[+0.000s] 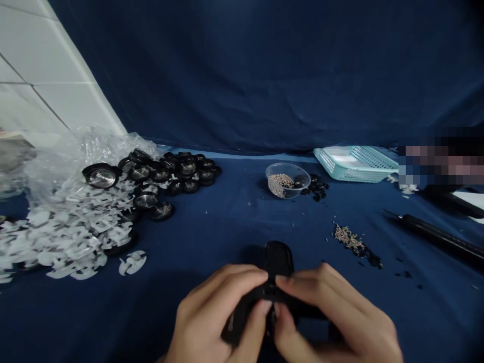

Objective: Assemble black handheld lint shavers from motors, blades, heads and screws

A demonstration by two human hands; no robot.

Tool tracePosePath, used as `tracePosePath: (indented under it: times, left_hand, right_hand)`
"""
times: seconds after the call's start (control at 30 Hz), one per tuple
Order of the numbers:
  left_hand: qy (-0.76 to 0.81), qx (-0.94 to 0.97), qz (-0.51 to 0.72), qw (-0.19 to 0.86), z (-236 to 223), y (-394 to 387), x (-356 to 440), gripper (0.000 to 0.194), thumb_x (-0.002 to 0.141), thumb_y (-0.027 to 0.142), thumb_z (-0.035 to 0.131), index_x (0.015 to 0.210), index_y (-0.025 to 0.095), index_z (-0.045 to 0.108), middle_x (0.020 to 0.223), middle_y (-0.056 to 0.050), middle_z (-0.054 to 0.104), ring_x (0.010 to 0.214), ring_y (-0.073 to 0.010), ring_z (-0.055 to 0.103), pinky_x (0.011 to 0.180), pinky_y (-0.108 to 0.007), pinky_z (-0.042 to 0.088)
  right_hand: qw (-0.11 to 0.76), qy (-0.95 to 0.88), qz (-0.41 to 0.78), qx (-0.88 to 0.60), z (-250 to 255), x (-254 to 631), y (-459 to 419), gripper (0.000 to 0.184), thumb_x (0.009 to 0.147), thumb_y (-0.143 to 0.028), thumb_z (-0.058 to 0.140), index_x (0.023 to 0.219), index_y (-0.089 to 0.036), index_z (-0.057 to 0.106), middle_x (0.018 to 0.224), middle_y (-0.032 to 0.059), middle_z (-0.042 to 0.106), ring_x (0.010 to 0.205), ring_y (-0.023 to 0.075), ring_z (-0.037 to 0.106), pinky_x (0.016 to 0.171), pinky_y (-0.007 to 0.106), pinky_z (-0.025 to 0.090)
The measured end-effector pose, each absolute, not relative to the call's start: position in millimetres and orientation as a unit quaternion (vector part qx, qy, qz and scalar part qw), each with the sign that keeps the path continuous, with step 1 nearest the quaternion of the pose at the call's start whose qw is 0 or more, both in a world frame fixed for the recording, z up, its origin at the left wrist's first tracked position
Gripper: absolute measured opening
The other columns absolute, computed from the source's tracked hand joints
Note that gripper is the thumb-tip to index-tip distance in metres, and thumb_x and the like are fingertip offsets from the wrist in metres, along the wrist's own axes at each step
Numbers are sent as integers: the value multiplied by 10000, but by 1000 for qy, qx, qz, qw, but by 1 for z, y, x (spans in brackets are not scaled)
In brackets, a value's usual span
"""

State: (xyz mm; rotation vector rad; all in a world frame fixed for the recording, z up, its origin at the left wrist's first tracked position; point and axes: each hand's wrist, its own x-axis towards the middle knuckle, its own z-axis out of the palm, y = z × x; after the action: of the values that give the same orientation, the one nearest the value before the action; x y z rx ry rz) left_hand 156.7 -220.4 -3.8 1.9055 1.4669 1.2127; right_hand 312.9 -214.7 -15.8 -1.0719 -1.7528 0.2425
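At the bottom middle, my left hand (223,307) and my right hand (328,312) grip a black plastic part (279,258) between thumbs and fingertips. One rounded, flat end of the part points away from me, and a wider body spreads beneath both hands. The fingertips meet near its centre, so that spot is mostly hidden. What kind of part it is, I cannot make out. To the right of my right hand lies a small pile of screws (348,238), with tiny black pieces (373,258) beside it.
White plastic pieces (71,232) and round black parts with mesh faces (188,169) heap up at left, near clear plastic wrap (91,146). A clear bowl (287,169) holds screws. Behind stands a turquoise basket (355,174). A black electric screwdriver (438,234) lies at right.
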Motion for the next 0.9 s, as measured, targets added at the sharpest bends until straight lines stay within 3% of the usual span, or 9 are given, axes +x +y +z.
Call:
tracePosePath:
  times: [0.1, 0.2, 0.27, 0.37, 0.53, 0.67, 0.77, 0.83, 0.9]
  left_hand:
    - [531, 680, 343, 372, 0, -199, 148, 152, 848, 304, 593, 967, 283, 686, 918, 23, 733, 824, -146, 690, 734, -205, 532]
    - [537, 643, 300, 455, 7, -177, 143, 169, 813, 370, 636, 928, 250, 664, 869, 7, 711, 836, -178, 677, 750, -256, 517]
    - [556, 608, 318, 468, 11, -168, 146, 236, 734, 362, 720, 907, 222, 640, 874, -8, 700, 843, -196, 669, 766, -282, 505]
    - [592, 525, 373, 484, 10, -165, 160, 398, 636, 331, 797, 967, 211, 612, 874, -13, 694, 829, -191, 654, 757, -285, 487]
    - [560, 355, 439, 606, -6, -174, 184, 487, 646, 272, 778, 1084, 216, 573, 843, -8, 688, 758, -171, 644, 641, -253, 481]
    - [516, 325, 453, 650, -8, -180, 188, 460, 673, 280, 772, 1088, 220, 582, 851, -4, 700, 763, -169, 660, 681, -255, 493]
    - [528, 358, 471, 610, 0, -178, 187, 378, 661, 251, 786, 1003, 192, 634, 737, 24, 666, 700, -139, 625, 653, -230, 463]
    - [536, 368, 482, 588, 4, -176, 186, 323, 616, 199, 808, 906, 175, 667, 683, 40, 636, 664, -120, 600, 639, -217, 450]
    - [521, 368, 471, 609, 6, -174, 185, 329, 609, 189, 813, 910, 178, 682, 705, 36, 647, 669, -122, 606, 654, -227, 464]
  right_hand:
    - [456, -722, 216, -473, -11, 320, -209, 164, 790, -210, 629, 934, -245, 700, 812, 2, 697, 704, 139, 662, 607, 222, 526]
    - [425, -691, 302, -501, -13, 328, -208, 250, 840, -340, 595, 1046, -260, 713, 967, 38, 708, 876, 181, 678, 717, 248, 548]
    - [418, -673, 334, -510, -19, 333, -208, 316, 852, -355, 577, 1124, -235, 686, 1071, 71, 696, 999, 219, 656, 813, 294, 544]
    - [415, -617, 412, -527, -33, 338, -206, 344, 874, -344, 562, 1177, -200, 638, 1073, 88, 692, 996, 221, 656, 837, 321, 542]
    - [482, -561, 458, -493, -54, 333, -211, 343, 899, -356, 550, 1168, -153, 613, 1091, 117, 682, 1027, 212, 643, 904, 314, 514]
    - [484, -585, 396, -517, -51, 339, -214, 392, 887, -440, 571, 1130, -143, 650, 1005, 108, 710, 914, 204, 673, 814, 298, 540]
    - [391, -697, 259, -543, -36, 370, -184, 463, 973, -477, 386, 908, -150, 708, 774, 47, 711, 689, 150, 665, 610, 233, 522]
    - [373, -710, 194, -565, -28, 401, -143, 445, 979, -458, 377, 913, -152, 694, 763, 40, 695, 706, 159, 651, 625, 248, 499]
    - [351, -718, 135, -586, -28, 430, -95, 345, 965, -401, 438, 1033, -157, 672, 912, 65, 701, 793, 179, 649, 721, 294, 501]
